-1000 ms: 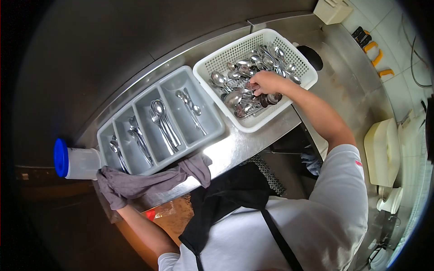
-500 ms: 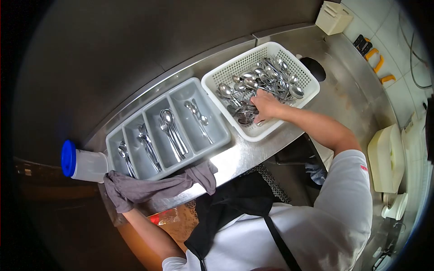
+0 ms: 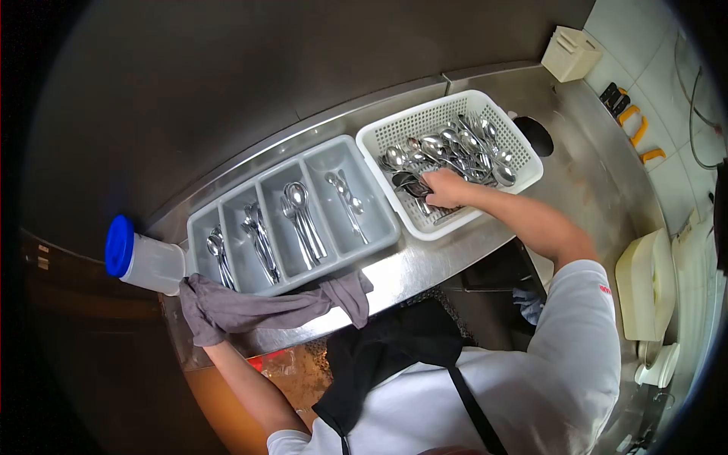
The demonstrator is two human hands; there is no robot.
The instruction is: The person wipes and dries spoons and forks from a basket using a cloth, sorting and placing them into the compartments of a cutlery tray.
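My right hand point(image 3: 447, 188) reaches into a white perforated basket point(image 3: 490, 98) of loose spoons and forks point(image 3: 455, 148). Its fingers are closed around spoons point(image 3: 408, 182) at the basket's near left side; the fingertips are partly hidden. A greyish-purple cloth point(image 3: 265, 312) covers my left hand point(image 3: 202, 322), hiding its fingers. The cloth lies along the near edge of a grey cutlery tray point(image 3: 379, 238). Lengthwise compartments in the tray hold small spoons point(image 3: 346, 199) at right, larger spoons and forks point(image 3: 303, 220) beside them, and more cutlery point(image 3: 260, 243) further left.
A clear tub with a blue lid point(image 3: 120, 246) stands left of the tray. Behind the basket's right end is a dark round opening or object point(image 3: 535, 136). A cream holder point(image 3: 570, 53) sits at the back right, near orange-handled tools point(image 3: 637, 130). A pale yellow container point(image 3: 644, 284) stands far right.
My right hand has shifted slightly within the basket, and its fingers have closed on spoons at the near left. The whole view has moved a little. The cloth-covered left hand stays by the tray.
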